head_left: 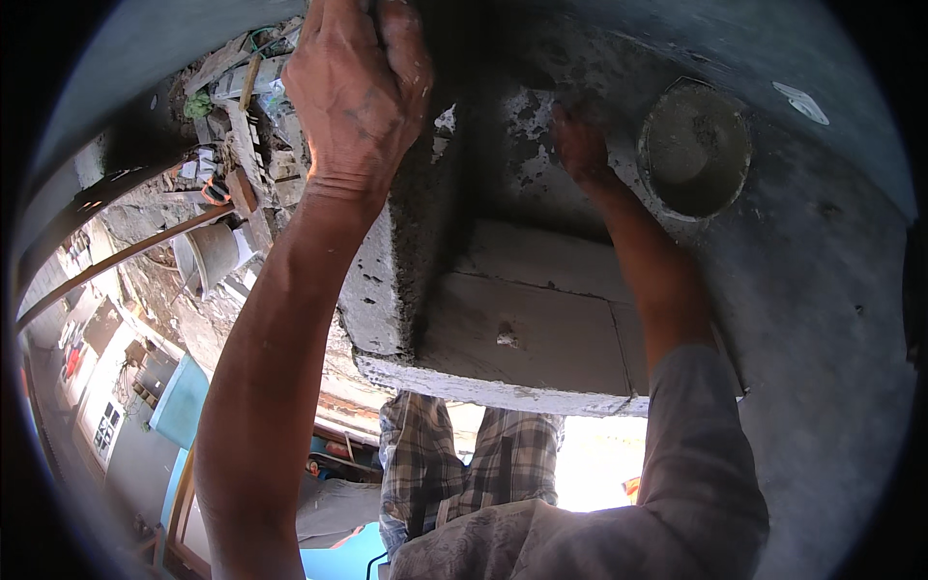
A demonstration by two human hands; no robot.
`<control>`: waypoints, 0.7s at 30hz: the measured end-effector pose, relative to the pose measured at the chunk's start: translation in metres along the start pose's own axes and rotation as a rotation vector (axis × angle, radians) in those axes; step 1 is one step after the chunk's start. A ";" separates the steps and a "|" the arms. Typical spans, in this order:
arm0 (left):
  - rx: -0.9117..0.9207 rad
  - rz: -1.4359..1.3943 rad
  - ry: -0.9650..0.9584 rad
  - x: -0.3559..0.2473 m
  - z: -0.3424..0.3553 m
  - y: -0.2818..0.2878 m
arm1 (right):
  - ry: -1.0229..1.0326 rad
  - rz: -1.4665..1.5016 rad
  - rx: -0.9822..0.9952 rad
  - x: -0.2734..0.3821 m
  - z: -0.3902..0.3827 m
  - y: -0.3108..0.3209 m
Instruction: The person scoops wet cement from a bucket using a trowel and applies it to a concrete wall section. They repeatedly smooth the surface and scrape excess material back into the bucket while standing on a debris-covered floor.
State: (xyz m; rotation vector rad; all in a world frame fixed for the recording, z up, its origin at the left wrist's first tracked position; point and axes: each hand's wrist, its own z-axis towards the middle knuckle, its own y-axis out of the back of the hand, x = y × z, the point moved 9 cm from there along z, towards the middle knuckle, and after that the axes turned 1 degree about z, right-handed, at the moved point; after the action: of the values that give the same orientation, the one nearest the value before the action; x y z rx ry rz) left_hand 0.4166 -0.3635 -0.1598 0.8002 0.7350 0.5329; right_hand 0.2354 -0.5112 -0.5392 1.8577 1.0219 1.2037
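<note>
— Where are the two hands?

— Both are up on a grey concrete block [503, 329] that juts toward the camera. The left hand [358, 92] lies on the block's upper left edge, back of the hand toward the camera, wrist bent, with the bare forearm running down and left to the lower edge of the picture.

— Is it gripping something?

— The fingers curl over the top and go out of sight near the rim, so I cannot tell whether they close on anything. The hand looks pressed against the rough, mortar-dark edge, fingers together rather than spread.

— And the right hand?

— The right hand [580, 145] reaches further in, onto the patchy grey and white face of the block. It is partly in shadow; the fingers seem flat on the surface and empty, though the tips are too dark to be sure. Its forearm rises straight from a pale grey sleeve [696, 435] at the lower right.

— What is near it?

— Just to its right sits a round pan of grey mortar [694, 147], resting on the smooth concrete surface [831, 290], close to the hand but not touching it.

— Anything else around?

— Left of the block there is rubble, wooden sticks [126, 256] and a metal bucket [215, 256]. Below the block's lower edge the person's checked trousers [454, 464] show, with rooftops and a teal wall far beneath.
</note>
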 end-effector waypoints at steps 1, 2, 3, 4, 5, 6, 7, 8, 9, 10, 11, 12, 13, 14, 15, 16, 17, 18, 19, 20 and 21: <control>-0.032 -0.017 -0.018 -0.003 0.001 0.000 | 0.033 0.017 0.075 0.003 -0.018 -0.008; -0.061 -0.026 -0.035 -0.005 0.002 0.001 | 0.023 -0.021 0.153 0.004 -0.036 -0.018; -0.090 -0.031 -0.058 -0.007 0.002 0.005 | 0.039 -0.053 0.184 0.009 -0.051 -0.026; -0.059 -0.037 -0.004 -0.003 0.003 0.003 | 0.054 -0.085 0.212 0.011 -0.066 -0.035; -0.025 -0.042 0.054 0.002 0.002 0.001 | 0.038 -0.089 0.278 0.010 -0.083 -0.047; 0.009 -0.046 0.110 0.006 0.001 -0.001 | 0.022 -0.092 0.342 0.009 -0.102 -0.059; -0.004 -0.047 0.082 0.004 0.001 0.000 | 0.015 -0.090 0.399 0.007 -0.117 -0.071; -0.015 -0.051 0.055 0.002 0.001 0.001 | 0.025 -0.068 0.419 0.007 -0.132 -0.076; -0.027 -0.054 0.028 -0.001 0.001 0.002 | 0.051 -0.040 0.434 0.010 -0.145 -0.080; -0.031 -0.059 0.038 0.000 0.001 0.001 | 0.042 -0.048 0.484 0.007 -0.155 -0.084; -0.035 -0.065 0.045 0.001 0.001 0.001 | 0.032 -0.004 0.512 0.004 -0.160 -0.083; -0.039 -0.069 0.052 0.001 0.001 0.000 | -0.013 0.006 0.575 -0.002 -0.162 -0.082; -0.042 -0.089 0.069 0.003 0.001 0.001 | -0.086 0.029 0.639 -0.012 -0.160 -0.079; -0.046 -0.112 0.087 0.005 0.000 0.000 | -0.140 0.049 0.526 -0.018 -0.147 -0.063; -0.051 -0.136 0.107 0.007 -0.001 0.000 | -0.222 0.079 0.413 -0.034 -0.132 -0.040; -0.031 -0.076 0.088 0.006 -0.001 -0.001 | -0.299 0.108 0.300 -0.046 -0.118 -0.021; -0.006 -0.018 0.071 0.006 -0.001 -0.002 | -0.333 0.143 0.204 -0.052 -0.105 -0.008; 0.025 0.040 0.058 0.005 -0.002 -0.004 | -0.370 0.176 0.114 -0.058 -0.097 0.004; 0.009 0.027 0.061 0.005 -0.003 -0.003 | -0.375 0.233 -0.062 -0.059 -0.096 0.022; -0.013 0.013 0.056 0.005 -0.002 -0.001 | -0.370 0.186 0.116 -0.055 -0.100 0.009; -0.037 -0.004 0.049 0.004 -0.001 0.001 | -0.336 0.161 0.210 -0.048 -0.108 0.001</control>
State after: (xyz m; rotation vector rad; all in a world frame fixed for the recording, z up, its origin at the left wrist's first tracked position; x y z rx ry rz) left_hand 0.4180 -0.3597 -0.1615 0.7529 0.7693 0.5622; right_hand 0.1219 -0.5399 -0.5211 2.2492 0.8487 0.8536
